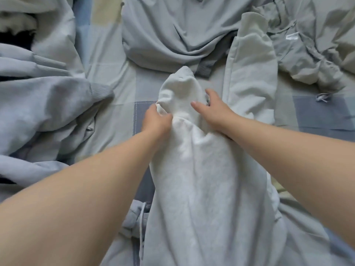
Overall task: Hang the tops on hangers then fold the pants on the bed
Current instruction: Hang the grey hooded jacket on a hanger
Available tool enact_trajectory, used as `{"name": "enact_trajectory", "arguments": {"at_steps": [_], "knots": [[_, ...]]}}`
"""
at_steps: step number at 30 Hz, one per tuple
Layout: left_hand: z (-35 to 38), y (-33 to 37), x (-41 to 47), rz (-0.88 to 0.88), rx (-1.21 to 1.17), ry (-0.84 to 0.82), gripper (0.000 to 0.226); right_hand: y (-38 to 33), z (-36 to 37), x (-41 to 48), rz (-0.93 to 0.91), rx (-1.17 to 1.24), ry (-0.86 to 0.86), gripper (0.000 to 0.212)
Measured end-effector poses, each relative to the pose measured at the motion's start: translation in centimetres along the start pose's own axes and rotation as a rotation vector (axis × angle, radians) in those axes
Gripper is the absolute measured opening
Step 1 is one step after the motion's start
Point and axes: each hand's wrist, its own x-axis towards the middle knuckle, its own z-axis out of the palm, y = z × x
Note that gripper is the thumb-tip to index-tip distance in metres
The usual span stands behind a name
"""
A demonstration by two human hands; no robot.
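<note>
A white fleece pant leg [207,179] runs from the bottom of the view up the middle of the bed, inside out, with its cuff end [180,89] bunched at the top. My left hand [155,120] pinches the fabric at the left edge below the cuff. My right hand [213,110] rests on the cuff's right side, fingers spread and lightly bent. The other white leg [251,73] lies to the right, stretched up the bed.
A grey top [172,35] lies crumpled at the back centre. A grey-blue sweatshirt [44,96] is heaped at the left. Pale crumpled pants [315,45] lie at the right. A grey waistband with a white drawstring [138,217] shows below. The checked bedsheet [115,73] lies beneath.
</note>
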Motion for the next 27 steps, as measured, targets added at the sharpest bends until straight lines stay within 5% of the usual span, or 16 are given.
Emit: {"name": "enact_trajectory", "arguments": {"at_steps": [3,8,13,19,25,27], "knots": [[-0.7,-0.5,-2.0,0.063,-0.076,-0.122,0.015,0.5,0.3,-1.1,0.098,0.227,-0.051,0.062],[-3.4,2.0,-10.3,0.437,0.099,-0.299,0.036,-1.5,-2.5,-6.2,0.224,0.425,-0.186,0.058],[-6.4,5.7,-22.3,0.576,0.131,-0.334,0.059,-5.7,-7.8,-14.8,0.284,0.487,-0.164,0.043],[-11.6,10.4,-35.7,0.520,0.037,-0.298,0.055,-10.9,-15.4,-27.6,0.167,0.622,-0.070,0.009],[-15.6,15.6,-45.9,0.441,0.152,-0.654,0.025,-16.2,-22.6,-40.5,0.048,0.846,-0.117,0.026],[-17.3,17.6,-47.3,0.454,0.108,-0.608,0.018,-17.3,-24.6,-44.4,0.009,0.881,-0.094,0.027]]}}
